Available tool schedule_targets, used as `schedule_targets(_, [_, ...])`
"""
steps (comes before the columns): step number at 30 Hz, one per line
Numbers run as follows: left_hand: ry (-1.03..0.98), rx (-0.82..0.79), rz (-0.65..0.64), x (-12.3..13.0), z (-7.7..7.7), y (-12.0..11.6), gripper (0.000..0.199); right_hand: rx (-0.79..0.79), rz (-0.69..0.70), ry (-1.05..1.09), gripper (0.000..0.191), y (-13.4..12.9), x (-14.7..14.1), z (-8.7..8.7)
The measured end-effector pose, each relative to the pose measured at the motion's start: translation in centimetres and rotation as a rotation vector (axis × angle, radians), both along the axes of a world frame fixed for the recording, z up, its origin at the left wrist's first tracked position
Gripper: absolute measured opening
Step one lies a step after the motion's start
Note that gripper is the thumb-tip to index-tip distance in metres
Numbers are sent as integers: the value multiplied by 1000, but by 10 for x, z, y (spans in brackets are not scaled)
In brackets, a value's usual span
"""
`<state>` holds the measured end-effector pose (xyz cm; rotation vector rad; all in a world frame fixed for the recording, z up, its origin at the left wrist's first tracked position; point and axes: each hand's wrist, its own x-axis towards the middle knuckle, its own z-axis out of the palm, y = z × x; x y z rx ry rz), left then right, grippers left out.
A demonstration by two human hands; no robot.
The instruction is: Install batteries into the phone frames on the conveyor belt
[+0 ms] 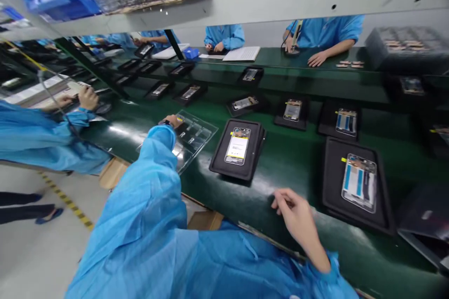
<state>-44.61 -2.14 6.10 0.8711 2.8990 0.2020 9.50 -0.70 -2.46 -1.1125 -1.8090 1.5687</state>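
Note:
My left hand (pixel 172 121) reaches over the far edge of a clear plastic tray (pixel 201 136); its fingers are small and blurred, so what they hold cannot be made out. Near the front of the green bench, my right hand (pixel 294 210) rests with fingers curled together and nothing visible in them. Between the hands lies a stack of black trays (pixel 219 159), with an open phone body (pixel 237 145) bearing a white battery on top. Right of my right hand, another black tray stack (pixel 331 177) carries a phone body (pixel 359 183) with blue strips.
More black trays with phone parts stand in rows on the green bench (pixel 196 182). A grey shelf beam (pixel 280 2) crosses above. A co-worker's sleeve (pixel 35 126) is at the left; other people sit opposite. A dark box (pixel 426 215) stands at the right edge.

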Motion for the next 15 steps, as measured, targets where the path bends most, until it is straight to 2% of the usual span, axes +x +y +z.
schedule_targets(3, [-37, -45, 45, -16, -20, -17, 37, 150, 26, -78, 33, 22, -59, 13])
schedule_targets(7, [-84, -58, 48, -29, -25, -17, 45, 346, -59, -236, 20, 46, -107, 23])
schedule_targets(11, [-114, -28, 53, -34, -22, -14, 47, 406, -56, -346, 13, 55, -124, 37])
schedule_targets(15, [-163, 72, 63, -29, -20, -12, 44, 454, -116, -365, 15, 72, -113, 67])
